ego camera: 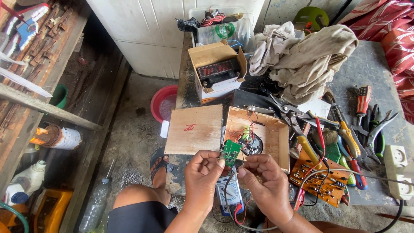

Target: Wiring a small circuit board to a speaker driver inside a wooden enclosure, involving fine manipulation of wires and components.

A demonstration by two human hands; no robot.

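My left hand pinches a small green circuit board by its lower edge, holding it up over the bench. My right hand is close beside it, fingertips curled toward the board's lower right corner and seemingly gripping a thin probe or wire there. Thin red and green wires run from the board into an open wooden box with a round black speaker inside. A multimeter with black and red leads lies under my hands.
The box's plywood lid lies open to the left. An orange circuit board, pliers, snips and screwdrivers crowd the right. Behind stand a cardboard box with a battery, a rag pile, a power strip. Red basin on floor.
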